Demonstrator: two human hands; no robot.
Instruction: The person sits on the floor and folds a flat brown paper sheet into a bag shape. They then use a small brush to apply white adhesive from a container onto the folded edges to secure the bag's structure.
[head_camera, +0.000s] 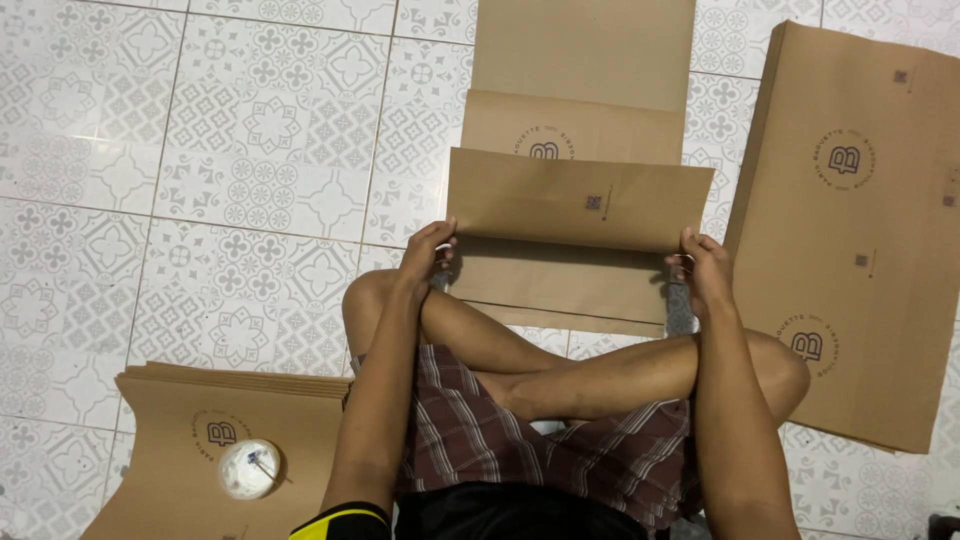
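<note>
My left hand (428, 250) and right hand (705, 268) pinch the brown paper sheet (575, 200), its flap half folded. Flat sheets (850, 230) wait right; a stack (200, 430) lies left.

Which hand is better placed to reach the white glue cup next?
Left. The left hand is on the cup's side; the white glue cup sits on the lower-left paper stack. The right hand would have to cross the body.

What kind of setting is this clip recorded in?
Probably a home or small workshop floor used for paper packaging work: patterned floor tiles, stacks of brown paper sheets, and a person sitting cross-legged folding one sheet.
</note>
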